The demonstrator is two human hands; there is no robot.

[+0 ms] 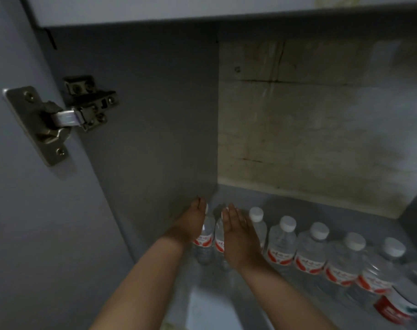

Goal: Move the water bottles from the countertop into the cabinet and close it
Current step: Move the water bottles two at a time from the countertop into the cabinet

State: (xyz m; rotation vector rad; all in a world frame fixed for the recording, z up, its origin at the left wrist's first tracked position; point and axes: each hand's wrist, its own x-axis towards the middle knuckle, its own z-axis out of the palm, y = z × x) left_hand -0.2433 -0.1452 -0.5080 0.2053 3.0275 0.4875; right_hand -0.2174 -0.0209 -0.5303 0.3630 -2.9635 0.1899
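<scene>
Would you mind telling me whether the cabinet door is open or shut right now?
Open. The door is swung aside at left, its hinge extended, and the bottles inside are in view.

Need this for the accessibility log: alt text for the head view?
Two bare hands, the left hand and the right hand, reach into an open cabinet with straight fingers flanking two water bottles at the left end of a row of upright white-capped bottles on the cabinet floor. The door's metal hinge shows at left.
</scene>
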